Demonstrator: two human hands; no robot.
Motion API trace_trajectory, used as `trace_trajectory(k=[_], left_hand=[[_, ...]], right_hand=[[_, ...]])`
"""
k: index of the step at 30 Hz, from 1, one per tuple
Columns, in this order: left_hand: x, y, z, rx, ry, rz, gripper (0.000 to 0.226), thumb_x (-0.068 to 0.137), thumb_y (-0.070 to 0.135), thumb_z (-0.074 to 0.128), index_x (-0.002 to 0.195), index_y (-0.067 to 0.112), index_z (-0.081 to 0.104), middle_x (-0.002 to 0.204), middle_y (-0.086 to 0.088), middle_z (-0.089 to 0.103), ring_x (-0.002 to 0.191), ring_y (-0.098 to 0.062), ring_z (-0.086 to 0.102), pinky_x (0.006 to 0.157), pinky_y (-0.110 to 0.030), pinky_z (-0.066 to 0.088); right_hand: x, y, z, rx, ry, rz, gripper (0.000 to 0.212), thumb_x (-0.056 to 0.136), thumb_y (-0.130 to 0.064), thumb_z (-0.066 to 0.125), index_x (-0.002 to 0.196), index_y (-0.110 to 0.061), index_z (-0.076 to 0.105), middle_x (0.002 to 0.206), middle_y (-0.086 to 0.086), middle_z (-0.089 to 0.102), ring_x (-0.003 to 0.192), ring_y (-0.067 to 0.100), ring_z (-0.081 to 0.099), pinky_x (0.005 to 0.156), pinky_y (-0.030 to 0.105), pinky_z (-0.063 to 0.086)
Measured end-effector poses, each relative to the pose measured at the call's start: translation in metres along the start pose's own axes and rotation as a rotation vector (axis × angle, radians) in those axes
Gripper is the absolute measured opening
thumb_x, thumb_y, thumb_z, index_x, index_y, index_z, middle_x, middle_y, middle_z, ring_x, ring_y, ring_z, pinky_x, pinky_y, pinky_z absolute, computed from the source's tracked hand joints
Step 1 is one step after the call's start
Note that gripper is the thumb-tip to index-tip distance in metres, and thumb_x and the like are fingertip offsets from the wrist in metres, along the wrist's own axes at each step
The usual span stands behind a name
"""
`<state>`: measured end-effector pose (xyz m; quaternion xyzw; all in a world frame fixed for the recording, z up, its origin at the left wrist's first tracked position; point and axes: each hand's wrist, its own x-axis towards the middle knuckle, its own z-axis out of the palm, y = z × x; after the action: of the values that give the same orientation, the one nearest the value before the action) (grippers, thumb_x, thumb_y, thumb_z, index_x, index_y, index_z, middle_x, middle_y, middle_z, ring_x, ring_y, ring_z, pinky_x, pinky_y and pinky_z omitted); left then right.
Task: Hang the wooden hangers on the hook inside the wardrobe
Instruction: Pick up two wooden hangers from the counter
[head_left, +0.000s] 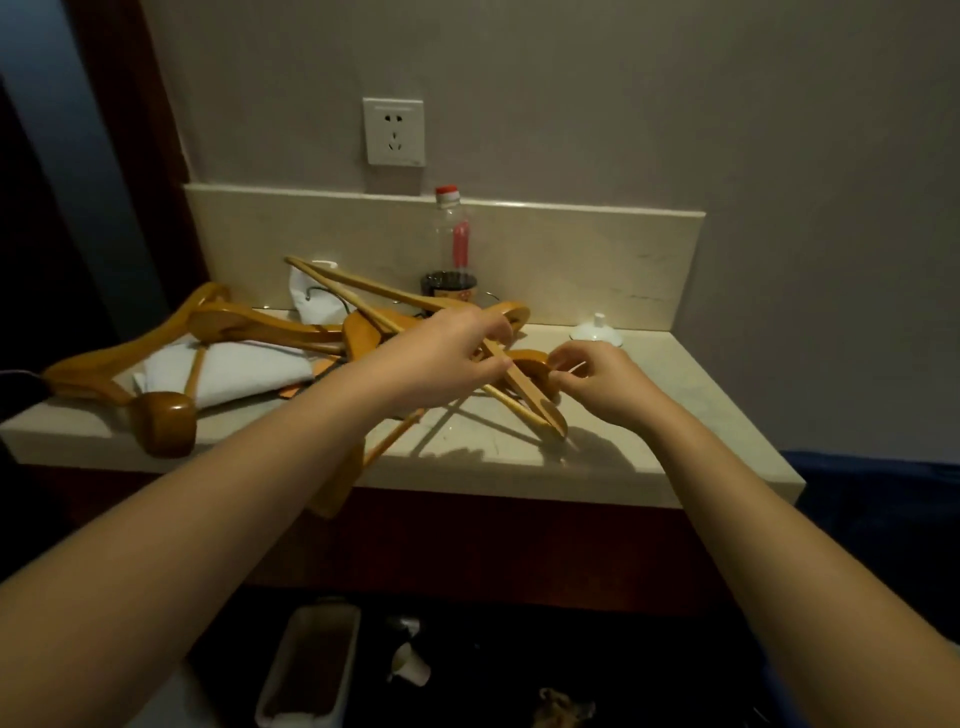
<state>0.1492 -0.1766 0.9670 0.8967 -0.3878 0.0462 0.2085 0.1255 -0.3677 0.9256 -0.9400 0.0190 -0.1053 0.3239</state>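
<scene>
Several wooden hangers (244, 325) lie tangled in a pile on a pale stone countertop (649, 441). My left hand (441, 358) reaches over the middle of the pile and its fingers curl round one hanger (363, 299) that slants up toward the back left. My right hand (602, 384) is just to its right and pinches the rounded end of another hanger (530, 366) lying on the counter. No wardrobe or hook is in view.
A folded white towel (228, 371) lies under the left hangers. A plastic bottle with a red cap (449, 244) and a dark cup stand at the back wall, a small white lid (596, 330) to their right. A wall socket (394, 131) is above. A bin stands on the floor below.
</scene>
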Motion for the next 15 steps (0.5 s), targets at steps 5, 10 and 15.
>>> trace_trajectory(k=[5, 10, 15], left_hand=[[0.016, -0.033, -0.019, 0.123, -0.007, -0.089, 0.037, 0.091, 0.034, 0.054, 0.126, 0.022, 0.051, 0.129, 0.001, 0.051, 0.116, -0.014, 0.048, 0.086, -0.024, 0.038], [0.029, -0.088, -0.018, 0.294, 0.036, -0.201, 0.045, 0.09, 0.04, 0.051, 0.132, 0.026, 0.045, 0.144, 0.001, 0.039, 0.135, -0.02, 0.032, 0.11, -0.042, 0.031], [0.038, -0.137, -0.003, 0.298, -0.003, -0.298, 0.062, 0.089, 0.046, 0.049, 0.144, 0.028, 0.025, 0.157, -0.005, 0.013, 0.146, -0.025, 0.007, 0.116, -0.05, 0.016]], right_hand=[[0.032, -0.017, 0.012, -0.043, -0.035, -0.024, 0.028, 0.092, -0.02, 0.054, 0.117, -0.009, 0.059, 0.11, 0.008, 0.063, 0.093, 0.023, 0.063, 0.082, 0.037, 0.056], [0.072, -0.026, 0.03, -0.073, -0.016, -0.001, 0.03, 0.093, -0.023, 0.052, 0.12, -0.012, 0.057, 0.113, 0.008, 0.063, 0.084, 0.014, 0.055, 0.071, 0.024, 0.049], [0.111, -0.028, 0.051, -0.144, -0.026, 0.093, 0.027, 0.089, -0.025, 0.057, 0.113, -0.013, 0.055, 0.107, 0.008, 0.063, 0.092, 0.02, 0.062, 0.085, 0.036, 0.055]])
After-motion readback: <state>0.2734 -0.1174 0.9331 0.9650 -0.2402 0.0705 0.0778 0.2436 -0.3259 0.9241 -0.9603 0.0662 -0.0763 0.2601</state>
